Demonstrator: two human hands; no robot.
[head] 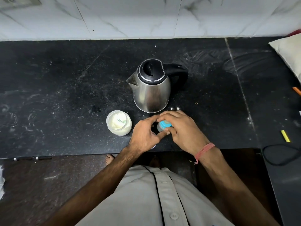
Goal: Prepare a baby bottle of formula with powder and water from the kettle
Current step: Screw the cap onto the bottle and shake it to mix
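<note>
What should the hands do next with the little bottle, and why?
Probably twist the blue cap off. Both hands, left hand and right hand, grip the bottle, which looks capped, while the open powder jar and the kettle wait beside it, so nothing can go in yet.

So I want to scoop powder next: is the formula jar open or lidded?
Open. The powder jar has no lid on it: its pale powder and a scoop lying in it show through the open mouth, left of the baby bottle.
</note>
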